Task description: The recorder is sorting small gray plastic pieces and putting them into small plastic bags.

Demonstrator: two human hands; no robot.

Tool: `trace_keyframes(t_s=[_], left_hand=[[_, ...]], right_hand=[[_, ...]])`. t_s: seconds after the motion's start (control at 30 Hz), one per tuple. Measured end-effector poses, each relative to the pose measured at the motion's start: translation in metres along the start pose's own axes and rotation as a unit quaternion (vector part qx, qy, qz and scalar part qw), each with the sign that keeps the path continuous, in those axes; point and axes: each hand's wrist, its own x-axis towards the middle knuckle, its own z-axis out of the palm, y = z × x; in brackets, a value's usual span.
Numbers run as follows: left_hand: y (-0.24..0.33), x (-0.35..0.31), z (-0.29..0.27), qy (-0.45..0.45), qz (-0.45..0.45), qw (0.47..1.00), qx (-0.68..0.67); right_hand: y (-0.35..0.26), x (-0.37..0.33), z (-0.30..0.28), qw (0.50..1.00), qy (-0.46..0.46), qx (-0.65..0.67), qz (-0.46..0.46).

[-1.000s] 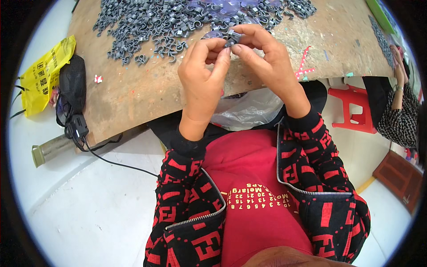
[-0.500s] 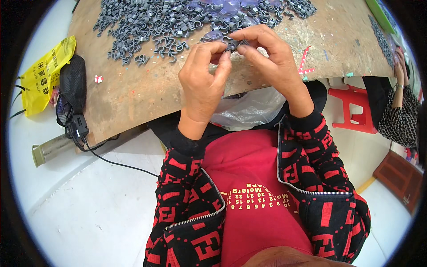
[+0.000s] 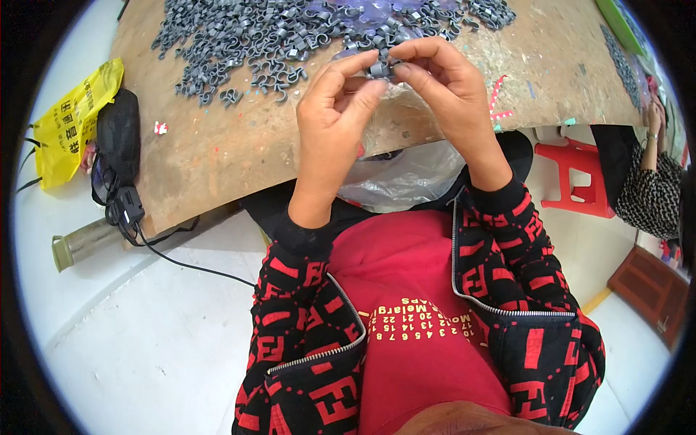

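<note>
A small grey plastic clip point(image 3: 380, 69) is held up over the table between my two hands. My left hand point(image 3: 335, 109) has its thumb and forefinger closed at the clip's left side. My right hand point(image 3: 453, 90) pinches the other side with thumb and forefinger. Fingers cover parts of the clip, so its full shape is hidden. Just beyond my hands lies a big pile of similar grey curved clips point(image 3: 246, 47), with purple translucent plastic point(image 3: 362, 16) among them.
The worn wooden table point(image 3: 217, 159) curves toward me. Clear plastic bag point(image 3: 406, 177) hangs at my lap. On the left are a yellow bag point(image 3: 76, 123), a black mesh pouch point(image 3: 118, 138) and a cable. A red stool point(image 3: 576, 174) and another person's arm point(image 3: 650, 141) are at right.
My left hand has shifted slightly, its thumb moving right and its wrist rolling. The clip is turned and shows more between my fingertips. The other person's hand at right has moved a little.
</note>
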Motion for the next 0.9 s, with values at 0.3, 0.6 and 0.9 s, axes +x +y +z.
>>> trace_keyframes(t_s=[0.3,0.6,0.9], left_hand=[[-0.001,0.004,-0.004,0.025,-0.069,0.994,-0.083],[-0.005,0.001,0.003,0.04,0.091,0.993,0.064],[-0.002,0.0,0.003,0.041,0.109,0.991,0.066]], right_hand=[[-0.005,0.0,0.006,0.995,0.013,0.095,0.03],[-0.006,-0.001,0.011,0.918,0.068,-0.289,-0.263],[-0.004,-0.008,0.008,0.993,0.014,-0.069,-0.097]])
